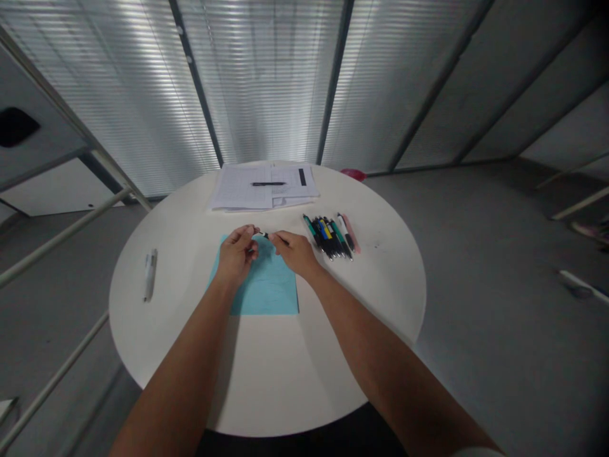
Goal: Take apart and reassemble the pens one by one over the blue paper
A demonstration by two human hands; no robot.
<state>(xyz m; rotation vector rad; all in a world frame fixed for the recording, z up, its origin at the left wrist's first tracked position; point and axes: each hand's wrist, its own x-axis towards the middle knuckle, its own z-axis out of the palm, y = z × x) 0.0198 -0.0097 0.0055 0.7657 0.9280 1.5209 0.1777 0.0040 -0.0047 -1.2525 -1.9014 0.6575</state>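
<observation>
Over a light blue sheet (pixel 271 292) on the round white bench (pixel 266 381), the left hand (pixel 236 255) and right hand (pixel 295 252) were curled nearly shut, close together, pinching a slim black pen (pixel 272 237) between fingertips for fine handling. Beyond lay grouped pens (pixel 330 236), then printed papers (pixel 264 188) under another black pen (pixel 269 184).

Left hand (pixel 236 255): 1
Right hand (pixel 295 252): 1
Round table (pixel 375 266): 1
Blue sheet (pixel 271 293): 1
Paper stack (pixel 242 189): 1
Pen in hands (pixel 278 238): 1
Pen on paper (pixel 269 184): 1
Pen at left (pixel 150 274): 1
Pens at right (pixel 330 236): about 7
</observation>
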